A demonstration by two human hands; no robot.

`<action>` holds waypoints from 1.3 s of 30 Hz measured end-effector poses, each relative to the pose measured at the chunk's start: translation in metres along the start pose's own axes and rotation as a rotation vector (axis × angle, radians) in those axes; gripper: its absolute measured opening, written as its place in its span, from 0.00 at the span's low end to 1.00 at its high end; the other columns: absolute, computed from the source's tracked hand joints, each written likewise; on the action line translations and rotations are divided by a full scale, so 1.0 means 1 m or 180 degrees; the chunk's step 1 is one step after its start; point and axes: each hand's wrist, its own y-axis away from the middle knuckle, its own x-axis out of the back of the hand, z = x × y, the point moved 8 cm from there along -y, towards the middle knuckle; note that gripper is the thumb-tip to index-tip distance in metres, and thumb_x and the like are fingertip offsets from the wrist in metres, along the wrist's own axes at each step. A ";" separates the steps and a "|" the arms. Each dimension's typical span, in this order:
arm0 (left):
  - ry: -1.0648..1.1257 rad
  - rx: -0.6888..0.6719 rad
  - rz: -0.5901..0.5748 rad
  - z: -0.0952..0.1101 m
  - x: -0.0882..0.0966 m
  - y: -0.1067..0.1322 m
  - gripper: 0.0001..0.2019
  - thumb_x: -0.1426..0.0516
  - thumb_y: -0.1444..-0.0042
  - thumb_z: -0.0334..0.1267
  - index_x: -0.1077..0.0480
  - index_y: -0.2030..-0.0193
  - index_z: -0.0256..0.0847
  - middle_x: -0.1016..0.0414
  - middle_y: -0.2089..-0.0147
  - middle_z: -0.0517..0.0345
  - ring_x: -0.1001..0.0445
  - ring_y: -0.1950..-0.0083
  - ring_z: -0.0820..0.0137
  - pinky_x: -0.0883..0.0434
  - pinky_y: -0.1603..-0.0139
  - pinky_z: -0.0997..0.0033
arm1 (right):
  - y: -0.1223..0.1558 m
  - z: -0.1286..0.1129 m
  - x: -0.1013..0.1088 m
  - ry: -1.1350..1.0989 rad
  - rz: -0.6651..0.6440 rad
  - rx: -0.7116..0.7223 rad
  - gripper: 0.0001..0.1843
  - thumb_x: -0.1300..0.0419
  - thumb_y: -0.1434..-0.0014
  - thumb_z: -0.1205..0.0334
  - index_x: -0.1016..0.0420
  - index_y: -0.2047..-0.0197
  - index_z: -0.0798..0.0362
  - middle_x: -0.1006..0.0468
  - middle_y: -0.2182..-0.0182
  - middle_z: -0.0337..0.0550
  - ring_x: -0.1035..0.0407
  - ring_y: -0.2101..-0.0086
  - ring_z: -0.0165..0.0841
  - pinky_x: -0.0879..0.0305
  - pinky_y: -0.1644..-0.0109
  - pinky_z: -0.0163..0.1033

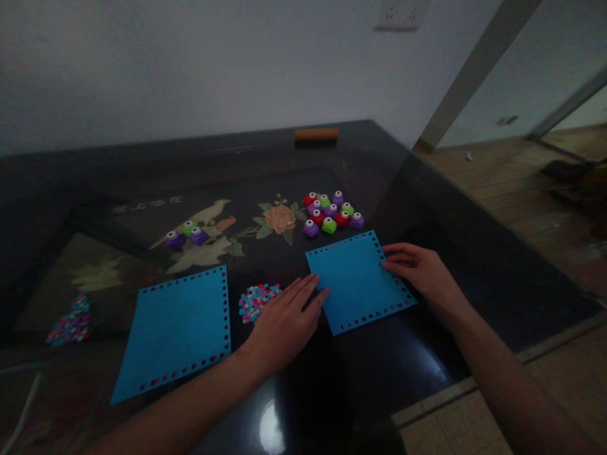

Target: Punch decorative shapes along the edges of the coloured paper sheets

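Blue sheet point(355, 284) on bench point(478, 272): left hand point(289, 316) on its left edge, grip loose; right hand point(417, 268) at right edge, can't tell if pinching. Confetti point(256, 300), then second sheet point(183, 332) left of it; eyed pieces point(331, 210) close behind; bench edge well right.

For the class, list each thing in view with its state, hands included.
Right blue sheet: unfolded, holes along three edges
Left blue sheet: unfolded, holes along three edges
Middle confetti: loose, heaped
Far-left confetti: loose, spread
Right eye-topped pieces: clustered
Left eye-topped pieces: three, grouped
Brown cylinder: lying sideways
Left hand: fingers extended, touching right sheet
Right hand: fingers bent, at right sheet's edge
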 end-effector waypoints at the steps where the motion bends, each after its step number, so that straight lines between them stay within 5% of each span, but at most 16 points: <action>1: -0.0019 0.0005 0.0014 0.000 0.000 0.000 0.17 0.49 0.40 0.29 0.34 0.44 0.34 0.32 0.40 0.40 0.33 0.39 0.58 0.31 0.42 0.55 | 0.000 -0.001 0.000 0.0012 -0.0009 -0.0003 0.20 0.30 0.61 0.59 0.23 0.62 0.53 0.22 0.76 0.39 0.31 0.76 0.31 0.37 0.74 0.37; 12: -0.0149 -0.0005 -0.0012 0.002 0.002 -0.001 0.17 0.50 0.40 0.29 0.33 0.45 0.35 0.31 0.41 0.41 0.32 0.40 0.58 0.29 0.44 0.58 | 0.001 -0.005 0.005 0.0155 0.0035 0.0337 0.23 0.33 0.56 0.56 0.26 0.55 0.53 0.23 0.69 0.41 0.31 0.74 0.31 0.36 0.73 0.37; 22: -0.0147 -0.0036 0.0040 0.002 0.002 0.000 0.17 0.51 0.40 0.29 0.33 0.45 0.33 0.31 0.41 0.40 0.31 0.41 0.56 0.28 0.45 0.58 | 0.002 -0.020 0.006 0.1446 0.0321 0.1086 0.12 0.36 0.54 0.62 0.21 0.63 0.54 0.29 0.72 0.42 0.36 0.74 0.32 0.38 0.71 0.40; 39: 0.0026 -0.0150 0.0218 0.005 0.012 0.001 0.21 0.48 0.42 0.29 0.36 0.42 0.39 0.31 0.40 0.48 0.34 0.39 0.60 0.37 0.38 0.51 | 0.002 -0.021 0.011 0.1400 0.0458 0.1033 0.13 0.41 0.50 0.55 0.22 0.66 0.53 0.25 0.71 0.44 0.32 0.72 0.35 0.36 0.69 0.41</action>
